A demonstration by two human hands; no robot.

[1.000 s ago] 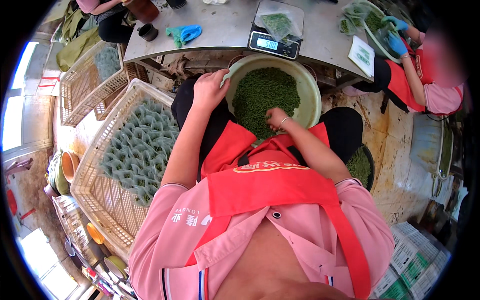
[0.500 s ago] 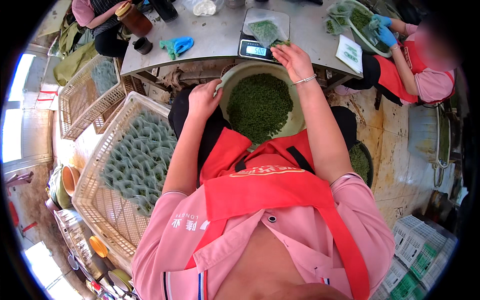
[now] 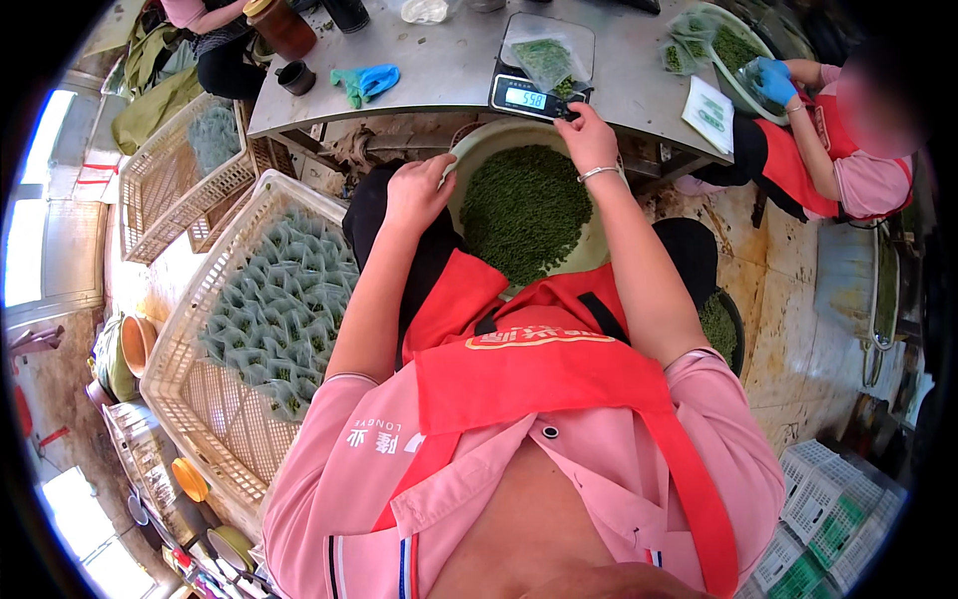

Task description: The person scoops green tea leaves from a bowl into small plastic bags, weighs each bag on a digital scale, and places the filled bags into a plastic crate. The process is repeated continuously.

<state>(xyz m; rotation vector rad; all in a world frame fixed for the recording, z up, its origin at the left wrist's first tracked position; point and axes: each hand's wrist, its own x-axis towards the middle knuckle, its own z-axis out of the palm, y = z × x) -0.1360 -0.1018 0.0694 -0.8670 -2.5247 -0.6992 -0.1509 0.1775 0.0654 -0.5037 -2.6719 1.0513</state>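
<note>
A cream basin (image 3: 602, 235) of small green beads or buds (image 3: 527, 210) stands between my knees. My left hand (image 3: 419, 192) is closed on the basin's left rim. My right hand (image 3: 587, 140) is at the front right corner of a digital scale (image 3: 527, 97), its fingers bent together; whatever they hold is hidden. On the scale's pan lies a clear plastic bag (image 3: 544, 62) partly filled with greens, its mouth toward me. The scale's display is lit.
A cream crate (image 3: 205, 439) of several filled bags stands at my left, another crate (image 3: 150, 215) behind it. On the metal table (image 3: 439, 75) are a blue-green cloth (image 3: 364, 84), a dark cup (image 3: 295, 77) and a white card (image 3: 708, 115). A blue-gloved co-worker (image 3: 838, 150) sits at right.
My right hand has drawn back from the bag's mouth to the scale's front corner, its fingers closing in. The display's reading has changed. My left hand stays at the basin rim.
</note>
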